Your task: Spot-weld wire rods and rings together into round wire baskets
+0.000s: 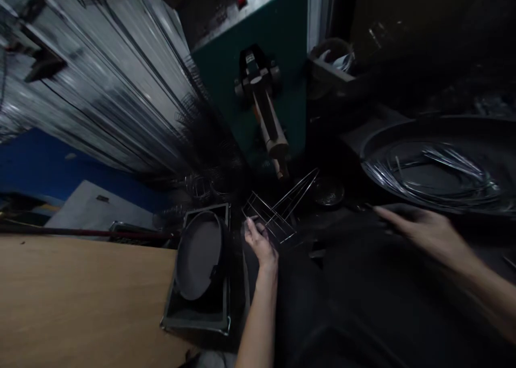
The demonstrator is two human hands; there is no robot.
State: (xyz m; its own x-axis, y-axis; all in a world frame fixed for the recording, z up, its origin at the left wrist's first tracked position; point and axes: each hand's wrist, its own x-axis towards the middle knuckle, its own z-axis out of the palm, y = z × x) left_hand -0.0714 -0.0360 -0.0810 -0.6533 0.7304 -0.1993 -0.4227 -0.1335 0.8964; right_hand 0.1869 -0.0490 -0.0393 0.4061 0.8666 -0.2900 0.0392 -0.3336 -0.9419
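A wire rack (269, 213) is gripped at its near edge by the left hand (261, 244), just below the machine's electrode arm (266, 122). The right hand (425, 231) is stretched out with fingers loose, nothing held, near a dark tray (407, 131) of wire loops (435, 175). Beside the rack, a round pan in a box (200, 271) is seen, with a wooden tabletop (80, 298) further left.

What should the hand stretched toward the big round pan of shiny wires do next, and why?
Probably reach a little farther and pick one wire. The right hand is at the pan edge, its grasp blurred, the wire loops just beyond, while the left hand holds the wire frame under the machine's tip.
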